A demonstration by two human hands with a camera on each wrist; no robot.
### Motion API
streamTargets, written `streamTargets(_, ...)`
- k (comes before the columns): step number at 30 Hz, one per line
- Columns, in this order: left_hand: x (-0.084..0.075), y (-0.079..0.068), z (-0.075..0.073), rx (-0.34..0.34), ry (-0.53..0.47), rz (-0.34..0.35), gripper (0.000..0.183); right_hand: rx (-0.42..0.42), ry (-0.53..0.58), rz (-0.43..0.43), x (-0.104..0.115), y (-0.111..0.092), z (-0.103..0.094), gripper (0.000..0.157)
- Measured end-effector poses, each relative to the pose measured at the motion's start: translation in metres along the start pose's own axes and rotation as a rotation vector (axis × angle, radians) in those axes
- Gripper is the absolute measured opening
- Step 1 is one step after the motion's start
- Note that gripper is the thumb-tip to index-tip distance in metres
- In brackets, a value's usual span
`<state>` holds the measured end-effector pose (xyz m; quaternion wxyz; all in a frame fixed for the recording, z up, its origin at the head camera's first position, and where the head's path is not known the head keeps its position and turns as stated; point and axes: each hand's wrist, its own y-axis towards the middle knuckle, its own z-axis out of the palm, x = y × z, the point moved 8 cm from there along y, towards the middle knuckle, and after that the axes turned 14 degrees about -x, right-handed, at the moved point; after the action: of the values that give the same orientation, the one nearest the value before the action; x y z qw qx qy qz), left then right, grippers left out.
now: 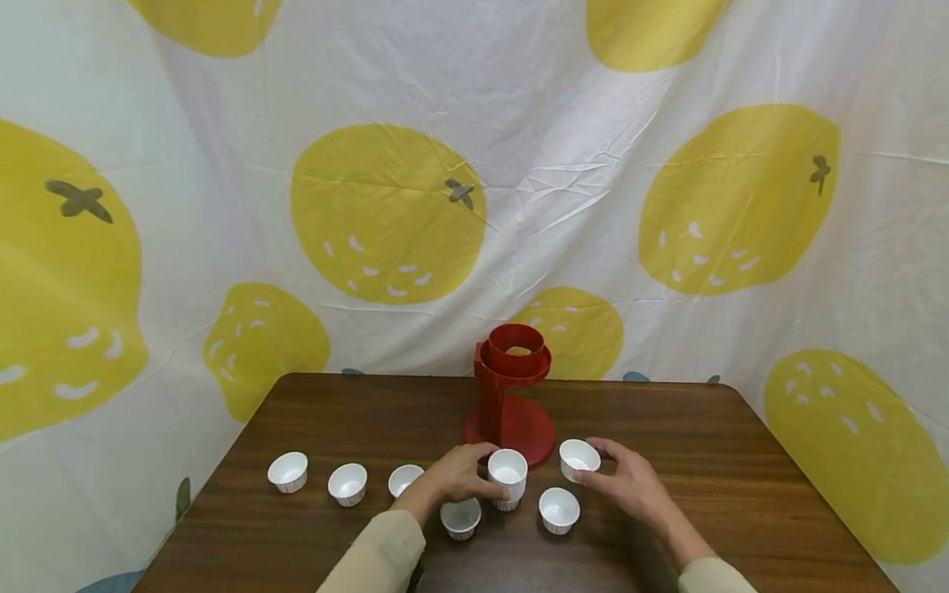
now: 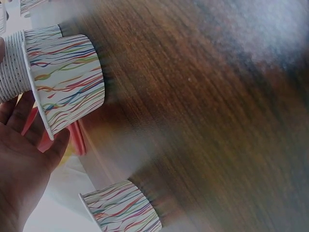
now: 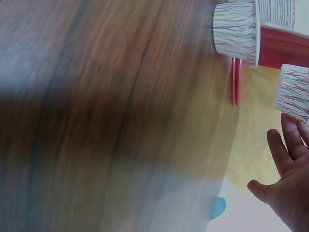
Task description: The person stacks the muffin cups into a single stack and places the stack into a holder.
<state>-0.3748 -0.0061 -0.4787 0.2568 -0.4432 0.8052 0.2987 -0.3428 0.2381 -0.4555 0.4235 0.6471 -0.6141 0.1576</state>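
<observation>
My left hand [image 1: 461, 475] grips a stack of white paper baking cups [image 1: 507, 471]; the layered rims of the stack [image 2: 12, 67] show in the left wrist view. My right hand [image 1: 632, 484] pinches a single baking cup [image 1: 580, 458] between thumb and fingers, just right of the stack. In the right wrist view, that cup [image 3: 294, 92], with coloured wavy lines on its side, sits at the fingertips. One baking cup [image 1: 559, 511] stands on the table between the hands. Another cup [image 1: 460, 520] is below the left hand, and a third [image 1: 405, 478] is partly hidden by it.
A red plastic stand [image 1: 511, 420] with a round base and a ring-shaped top is behind the hands. Two more baking cups, one at far left [image 1: 287, 472] and one beside it [image 1: 347, 484], stand on the wooden table [image 1: 356, 412]. A lemon-print cloth [image 1: 534, 99] hangs behind.
</observation>
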Motion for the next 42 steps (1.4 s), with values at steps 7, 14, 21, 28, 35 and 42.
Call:
streamTargets(7, 0.001, -0.001, 0.000, 0.002, 0.002, -0.023, 0.060, 0.001, 0.027, -0.002, 0.008, 0.002, 0.004, 0.062)
streamTargets(14, 0.000, 0.000, 0.000, 0.002, 0.018, -0.022, 0.059, 0.000, 0.022, -0.009, 0.016, 0.005, 0.007, 0.066)
streamTargets(21, 0.002, 0.001, 0.000, 0.009, 0.020, -0.042, 0.060, 0.000, 0.047, -0.003, 0.025, 0.007, 0.014, 0.062)
streamTargets(28, 0.000, 0.000, 0.000, 0.001, 0.025, -0.024, 0.059, 0.005, 0.058, -0.010, 0.039, 0.007, 0.020, 0.061)
streamTargets(35, 0.001, 0.001, 0.000, 0.002, 0.026, -0.033, 0.060, 0.024, 0.089, -0.028, 0.053, 0.009, 0.031, 0.060)
streamTargets(42, 0.004, 0.002, 0.002, 0.015, 0.018, -0.059, 0.061, 0.033, 0.087, -0.057, 0.065, 0.009, 0.040, 0.059)
